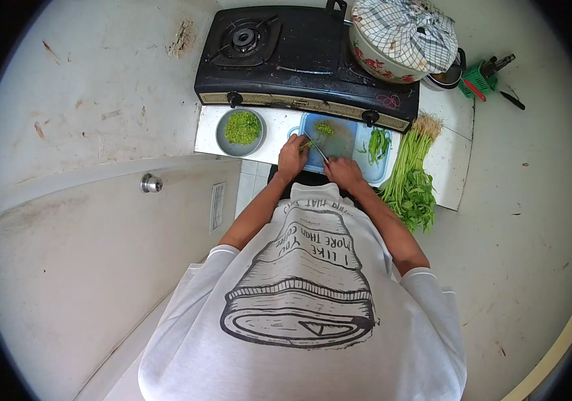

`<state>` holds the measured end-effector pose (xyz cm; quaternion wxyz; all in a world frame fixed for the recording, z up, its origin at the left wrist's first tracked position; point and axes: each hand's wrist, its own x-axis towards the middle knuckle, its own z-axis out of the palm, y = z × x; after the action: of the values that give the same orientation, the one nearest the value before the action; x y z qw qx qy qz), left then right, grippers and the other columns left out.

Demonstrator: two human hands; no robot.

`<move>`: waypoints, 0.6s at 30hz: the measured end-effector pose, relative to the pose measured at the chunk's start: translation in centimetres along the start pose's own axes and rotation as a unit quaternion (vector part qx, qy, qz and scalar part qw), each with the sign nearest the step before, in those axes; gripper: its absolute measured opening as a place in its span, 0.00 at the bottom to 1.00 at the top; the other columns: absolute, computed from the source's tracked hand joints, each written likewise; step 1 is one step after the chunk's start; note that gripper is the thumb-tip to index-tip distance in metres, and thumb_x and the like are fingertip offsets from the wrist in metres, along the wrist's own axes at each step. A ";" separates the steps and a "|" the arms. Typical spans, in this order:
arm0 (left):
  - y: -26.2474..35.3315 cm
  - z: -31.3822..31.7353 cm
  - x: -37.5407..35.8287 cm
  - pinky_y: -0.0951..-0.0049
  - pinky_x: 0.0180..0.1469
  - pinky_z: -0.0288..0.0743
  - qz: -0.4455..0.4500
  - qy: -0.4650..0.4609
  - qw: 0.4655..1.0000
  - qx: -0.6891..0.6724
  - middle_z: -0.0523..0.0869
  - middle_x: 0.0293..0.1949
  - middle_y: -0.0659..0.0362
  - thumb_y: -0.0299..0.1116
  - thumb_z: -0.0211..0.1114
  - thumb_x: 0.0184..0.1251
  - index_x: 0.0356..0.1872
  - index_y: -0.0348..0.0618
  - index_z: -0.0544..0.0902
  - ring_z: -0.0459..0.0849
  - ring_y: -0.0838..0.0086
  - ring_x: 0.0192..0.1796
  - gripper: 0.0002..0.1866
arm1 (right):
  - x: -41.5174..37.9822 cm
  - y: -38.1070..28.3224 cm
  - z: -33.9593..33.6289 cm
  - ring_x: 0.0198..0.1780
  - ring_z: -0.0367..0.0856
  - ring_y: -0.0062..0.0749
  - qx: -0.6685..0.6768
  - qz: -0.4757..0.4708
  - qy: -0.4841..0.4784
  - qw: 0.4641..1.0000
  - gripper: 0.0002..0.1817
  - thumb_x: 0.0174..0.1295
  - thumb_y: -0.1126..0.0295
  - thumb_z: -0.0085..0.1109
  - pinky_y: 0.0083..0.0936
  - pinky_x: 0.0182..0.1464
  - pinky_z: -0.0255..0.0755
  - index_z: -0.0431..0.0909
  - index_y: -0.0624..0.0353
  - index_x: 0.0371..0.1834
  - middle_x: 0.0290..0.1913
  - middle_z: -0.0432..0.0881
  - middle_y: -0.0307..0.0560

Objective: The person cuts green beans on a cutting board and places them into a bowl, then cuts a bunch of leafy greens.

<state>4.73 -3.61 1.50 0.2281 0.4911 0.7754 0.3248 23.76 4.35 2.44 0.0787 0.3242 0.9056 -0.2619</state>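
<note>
My right hand is closed around the handle of a knife, whose blade slants up and left over a blue cutting board. At the board's left edge, my left hand pinches green stems, with the blade right beside the fingers. Chopped green stems lie in a small heap near the board's top left. Loose green leaves rest on its right side. Left of the board stands a grey bowl holding finely chopped greens.
A bunch of leafy greens with roots lies right of the board. Behind stands a black gas stove bearing a large flowered pot under a checked cloth. A green basket with utensils sits at the right. A door knob projects at the left.
</note>
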 end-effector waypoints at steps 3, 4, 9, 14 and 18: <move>-0.1 0.1 0.0 0.53 0.47 0.80 -0.006 0.002 1.000 0.000 0.82 0.42 0.51 0.25 0.69 0.64 0.46 0.43 0.85 0.86 0.49 0.44 0.09 | -0.4 -0.1 0.2 0.36 0.90 0.59 -0.003 -0.001 -0.010 1.000 0.20 0.72 0.56 0.53 0.50 0.42 0.84 0.81 0.66 0.39 0.33 0.88 0.64; -0.1 0.2 0.1 0.53 0.47 0.80 -0.003 0.005 1.000 -0.005 0.82 0.41 0.51 0.25 0.69 0.64 0.45 0.43 0.85 0.86 0.49 0.44 0.09 | -0.4 -0.1 0.2 0.36 0.90 0.58 -0.003 0.000 -0.013 1.000 0.20 0.72 0.56 0.53 0.50 0.41 0.84 0.81 0.66 0.39 0.33 0.88 0.64; 0.5 -0.2 -0.1 0.53 0.47 0.80 -0.010 0.000 1.000 -0.002 0.82 0.41 0.49 0.25 0.69 0.65 0.44 0.42 0.85 0.86 0.47 0.44 0.08 | -0.5 0.0 0.4 0.36 0.90 0.57 -0.010 0.000 -0.010 1.000 0.20 0.72 0.56 0.52 0.51 0.41 0.84 0.81 0.66 0.40 0.33 0.89 0.62; 0.4 0.0 -0.1 0.53 0.46 0.79 -0.002 0.012 1.000 0.005 0.82 0.41 0.50 0.26 0.68 0.65 0.43 0.42 0.85 0.85 0.47 0.43 0.07 | 1.2 -0.4 1.7 0.35 0.91 0.56 -0.031 -0.005 0.018 0.999 0.19 0.73 0.59 0.50 0.50 0.40 0.84 0.82 0.65 0.39 0.31 0.89 0.61; -0.2 0.5 -0.1 0.53 0.47 0.79 -0.004 0.015 1.000 -0.009 0.83 0.41 0.50 0.26 0.69 0.65 0.42 0.42 0.85 0.85 0.48 0.43 0.06 | 0.9 -0.3 1.6 0.33 0.91 0.55 -0.032 -0.001 0.023 0.999 0.18 0.72 0.60 0.49 0.49 0.39 0.84 0.82 0.63 0.36 0.30 0.89 0.60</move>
<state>4.93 -3.60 0.99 0.2223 0.4813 0.7776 0.3380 22.79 3.81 0.87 0.0680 0.3269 0.9154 -0.2250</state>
